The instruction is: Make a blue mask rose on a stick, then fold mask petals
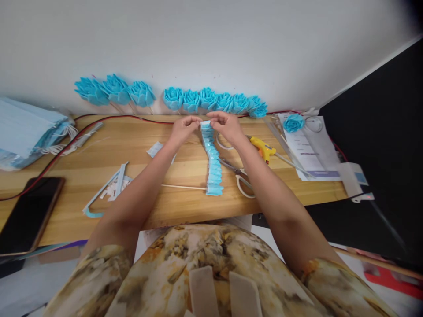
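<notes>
A long strip of overlapping blue petal-like pieces (214, 165) runs down the middle of the desk toward me. My left hand (185, 128) pinches the far left corner of the strip, and my right hand (227, 125) has fingers closed at its far right corner. A thin pale stick (183, 187) lies on the wood, one end at the strip's near end. Just right of the strip, partly behind my right forearm, are scissors with white handles (245, 185). A yellow glue gun (262, 147) rests beyond that forearm.
Several blue flowers (208, 99) on sticks lean along the wall. One more flower (294, 123) lies on printed papers (312, 149) at right. Packed pale-blue sheets (29, 127), a phone (31, 211), paper scraps (114, 187) and a red-black cable (114, 116) occupy the left side.
</notes>
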Action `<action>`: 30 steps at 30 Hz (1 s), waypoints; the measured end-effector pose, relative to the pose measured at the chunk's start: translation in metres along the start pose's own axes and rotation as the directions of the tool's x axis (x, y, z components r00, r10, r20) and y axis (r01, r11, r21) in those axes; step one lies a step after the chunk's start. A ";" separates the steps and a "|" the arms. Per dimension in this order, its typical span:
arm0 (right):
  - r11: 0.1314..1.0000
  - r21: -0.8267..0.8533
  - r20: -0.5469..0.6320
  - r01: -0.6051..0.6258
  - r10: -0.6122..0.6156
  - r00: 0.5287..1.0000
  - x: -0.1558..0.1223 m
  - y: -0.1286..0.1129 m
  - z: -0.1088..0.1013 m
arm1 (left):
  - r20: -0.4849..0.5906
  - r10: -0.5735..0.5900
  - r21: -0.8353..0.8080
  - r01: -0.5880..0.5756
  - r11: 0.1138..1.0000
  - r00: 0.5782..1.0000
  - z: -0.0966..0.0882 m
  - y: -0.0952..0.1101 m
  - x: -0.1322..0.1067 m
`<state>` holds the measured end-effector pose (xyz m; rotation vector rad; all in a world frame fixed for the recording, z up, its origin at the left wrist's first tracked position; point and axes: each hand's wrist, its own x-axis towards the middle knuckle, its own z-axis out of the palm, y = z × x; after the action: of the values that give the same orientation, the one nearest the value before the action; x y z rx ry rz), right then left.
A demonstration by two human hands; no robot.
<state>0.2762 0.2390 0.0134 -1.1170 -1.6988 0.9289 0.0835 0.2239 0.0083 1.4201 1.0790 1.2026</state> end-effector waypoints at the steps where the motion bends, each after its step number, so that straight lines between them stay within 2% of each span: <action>1: 1.000 -0.004 0.005 -0.002 0.002 1.000 0.000 0.000 0.000 | -0.004 0.003 -0.008 -0.003 1.000 1.000 0.000 0.000 0.000; 5: 1.000 0.005 0.027 -0.007 0.007 1.000 0.000 -0.001 0.001 | -0.034 0.013 0.014 -0.013 1.000 0.999 0.001 -0.003 0.001; 8: 1.000 -0.007 -0.026 0.022 -0.022 0.999 -0.002 -0.010 0.001 | -0.068 0.010 0.039 -0.007 0.999 0.998 0.001 -0.005 0.002; 10: 0.993 -0.097 -0.127 0.073 -0.085 0.988 -0.007 -0.021 0.001 | -0.083 0.007 0.037 -0.004 0.999 0.996 0.000 -0.005 0.002; 12: 0.956 -0.267 -0.197 0.121 -0.178 0.964 -0.015 -0.033 0.004 | -0.086 0.007 0.031 -0.004 1.000 0.996 0.000 -0.005 0.002; 15: 0.835 -0.529 -0.114 0.155 -0.251 0.961 -0.027 -0.046 0.013 | -0.067 0.014 0.018 -0.013 1.000 0.998 -0.001 -0.004 0.001; 17: 0.759 -0.633 -0.051 0.152 -0.237 0.970 -0.032 -0.048 0.019 | -0.042 0.011 0.000 -0.011 1.000 0.999 -0.001 -0.004 0.001; 19: 0.713 -0.688 -0.034 0.135 -0.218 0.975 -0.034 -0.047 0.022 | -0.010 0.001 -0.019 -0.001 1.000 1.000 -0.001 -0.004 0.001; 23: 0.683 -0.721 -0.032 0.117 -0.201 0.979 -0.033 -0.044 0.024 | 0.017 -0.001 -0.027 0.001 1.000 1.000 0.000 -0.003 0.001; 30: 0.690 -0.721 -0.052 0.069 -0.153 0.987 -0.032 -0.046 0.023 | 0.003 0.014 0.009 -0.014 1.000 1.000 0.002 -0.004 0.002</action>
<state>0.2481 0.1916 0.0386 -1.5005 -2.0738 0.0696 0.0853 0.2264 0.0042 1.4379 1.0748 1.2070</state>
